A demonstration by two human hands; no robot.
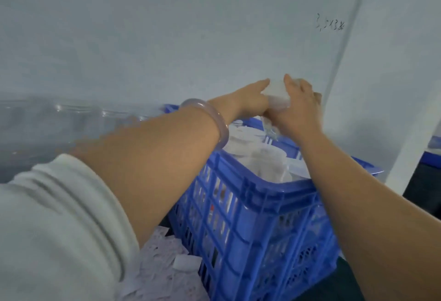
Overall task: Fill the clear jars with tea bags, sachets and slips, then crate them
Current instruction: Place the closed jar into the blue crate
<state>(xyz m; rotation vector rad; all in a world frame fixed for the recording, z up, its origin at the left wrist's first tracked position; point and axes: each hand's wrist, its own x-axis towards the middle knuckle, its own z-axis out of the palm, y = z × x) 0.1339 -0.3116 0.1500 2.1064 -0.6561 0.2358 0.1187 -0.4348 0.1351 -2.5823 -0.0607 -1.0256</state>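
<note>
Sleeve [59, 229], bangle [211, 119] nearest; left hand [248, 101], right hand [301, 107] clasp jar [276, 95] above crate [262, 207]; wall [167, 26] behind.

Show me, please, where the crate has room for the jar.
The only bare patch seems to be the far right corner of the crate, below the jar, between the lids and far wall. Elsewhere lids crowd it.

wall [167, 26]: pale, plain | scribble [330, 25]: dark handwriting | pillar [405, 86]: white | light: dim, bluish

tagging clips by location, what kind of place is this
Probably a packing workroom: a blue crate of lidded jars, loose slips beside it, a plain wall behind.
</note>
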